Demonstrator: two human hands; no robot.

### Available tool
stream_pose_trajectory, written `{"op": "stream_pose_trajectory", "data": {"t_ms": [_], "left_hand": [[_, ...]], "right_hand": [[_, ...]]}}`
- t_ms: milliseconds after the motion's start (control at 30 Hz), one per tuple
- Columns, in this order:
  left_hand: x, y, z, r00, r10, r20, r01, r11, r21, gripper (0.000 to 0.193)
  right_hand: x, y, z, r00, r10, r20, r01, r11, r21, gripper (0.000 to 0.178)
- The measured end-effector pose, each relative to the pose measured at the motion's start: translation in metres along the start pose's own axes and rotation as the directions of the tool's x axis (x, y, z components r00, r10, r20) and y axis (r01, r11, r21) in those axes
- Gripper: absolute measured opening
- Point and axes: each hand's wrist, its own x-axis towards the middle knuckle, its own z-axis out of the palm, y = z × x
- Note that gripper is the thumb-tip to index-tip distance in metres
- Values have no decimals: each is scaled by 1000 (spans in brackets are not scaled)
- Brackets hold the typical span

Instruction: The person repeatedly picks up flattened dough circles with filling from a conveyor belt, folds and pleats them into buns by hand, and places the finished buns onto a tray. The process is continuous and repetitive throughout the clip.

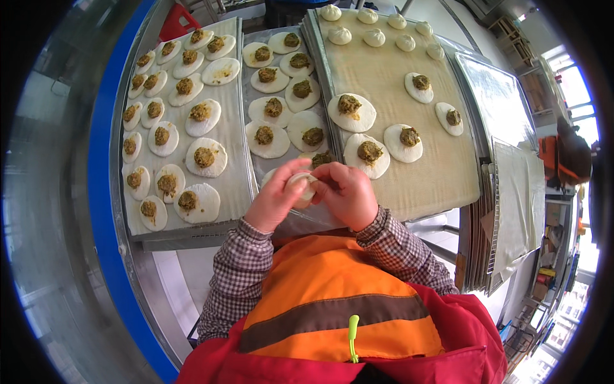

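Observation:
Between my hands, in front of my chest, is a white dough bun (302, 185), partly hidden by my fingers. My left hand (272, 200) cups it from the left, fingers curled round its side. From the other side my right hand (350, 196) pinches the top of the dough with thumb and fingers. Just beyond, a dough round with brown filling (322, 159) is partly covered by my right fingers. Several more filled rounds, such as one dough round (270, 139), lie flat on the middle tray (281, 165).
The left tray (233, 150) bears rows of flat rounds with filling; one round (220, 72) has only smears. On the right tray (422, 185) lie several filled rounds, with pleated buns (339, 35) at its far end. Stacked trays (511, 211) stand at the right.

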Motion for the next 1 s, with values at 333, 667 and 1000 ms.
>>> {"op": "stream_pose_trajectory", "data": {"t_ms": [333, 667, 1000], "left_hand": [[9, -18, 0, 957, 4, -290, -12, 1000, -23, 60], [27, 0, -11, 959, -280, 46, 284, 945, -164, 76], [21, 8, -6, 990, -137, 30, 141, 970, -196, 66]], "right_hand": [[17, -8, -7, 971, -239, 9, 231, 927, -295, 13], [16, -8, -18, 992, 108, 64, -107, 994, -23, 15], [18, -9, -18, 979, -193, 65, 201, 965, -166, 21]]}}
